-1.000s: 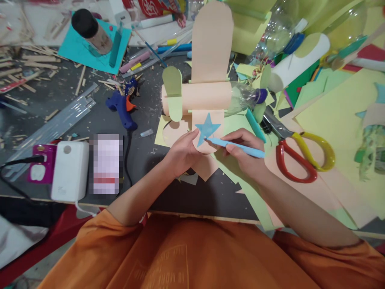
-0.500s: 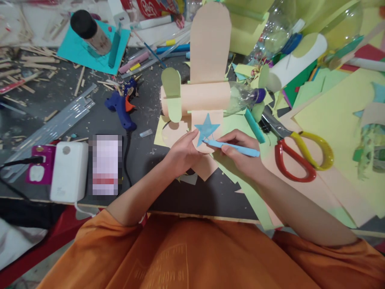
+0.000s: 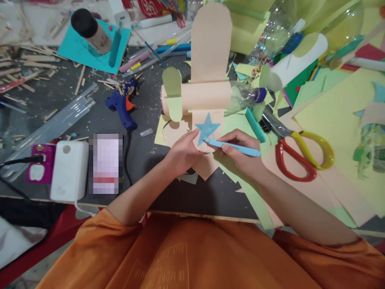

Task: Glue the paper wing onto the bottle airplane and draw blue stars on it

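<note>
A plastic bottle (image 3: 240, 94) wrapped in peach paper lies sideways on the dark table, with long peach paper wings (image 3: 212, 44) and a green paper tail strip (image 3: 174, 94). On the near wing is a blue star (image 3: 208, 127), its lower right point only outlined or partly coloured. My left hand (image 3: 185, 152) grips the near wing's edge, thumb on top beside the star and fingers beneath. In my right hand (image 3: 242, 152) is a light blue felt-tip pen (image 3: 234, 147), its tip touching the lower part of the star.
Right of my hand lie scissors (image 3: 303, 154) with red and yellow handles on paper sheets. A blue glue gun (image 3: 122, 108), a phone (image 3: 105, 163) and a white power bank (image 3: 69, 170) are at the left. Wood sticks (image 3: 39, 59) and glue sticks (image 3: 69, 114) lie farther left.
Hardly anything differs. The pen tip has shifted very slightly on the star, while both hands keep their hold; the whole view has moved a little.
</note>
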`<state>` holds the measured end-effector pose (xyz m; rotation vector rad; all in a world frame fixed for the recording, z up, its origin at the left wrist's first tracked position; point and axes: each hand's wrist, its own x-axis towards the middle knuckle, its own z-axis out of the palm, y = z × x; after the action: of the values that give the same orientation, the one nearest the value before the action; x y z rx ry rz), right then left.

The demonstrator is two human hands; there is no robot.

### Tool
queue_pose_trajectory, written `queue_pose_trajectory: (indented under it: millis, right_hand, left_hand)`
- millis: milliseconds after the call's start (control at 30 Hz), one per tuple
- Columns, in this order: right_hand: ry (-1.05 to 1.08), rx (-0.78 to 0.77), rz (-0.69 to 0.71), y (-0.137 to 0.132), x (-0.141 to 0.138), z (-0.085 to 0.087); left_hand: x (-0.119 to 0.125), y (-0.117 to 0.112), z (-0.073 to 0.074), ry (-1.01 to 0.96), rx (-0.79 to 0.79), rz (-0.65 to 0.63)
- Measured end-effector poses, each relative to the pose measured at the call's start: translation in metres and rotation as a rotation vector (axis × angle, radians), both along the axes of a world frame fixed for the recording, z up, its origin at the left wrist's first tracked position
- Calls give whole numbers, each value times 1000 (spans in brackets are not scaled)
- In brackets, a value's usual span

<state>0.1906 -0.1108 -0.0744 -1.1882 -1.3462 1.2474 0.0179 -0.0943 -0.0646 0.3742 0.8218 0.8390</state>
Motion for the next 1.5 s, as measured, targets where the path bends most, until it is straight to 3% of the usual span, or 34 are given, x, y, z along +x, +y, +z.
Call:
queue_pose_trajectory:
  millis: [267,600,833,1133,1333,1500]
  right_hand:
    - [87,-14,-97,0,-3,1]
    - [12,22,-3,-2,-2,2]
    - [94,39,-85,0,0,-3]
    - [57,13,-60,-1,0,-4]
    - [181,70,-110,6,1,-2]
    - [161,15,-82,13,3,1]
  left_hand:
    - [0,-1,3,26,17,-4]
    - [1,0,1,1,-56,44]
    - [3,2,1,-22,-40,52]
    - [1,0,-2,-27,-11,23]
    - [0,2,1,-2,-42,55]
    - [0,1,4,45,-54,47]
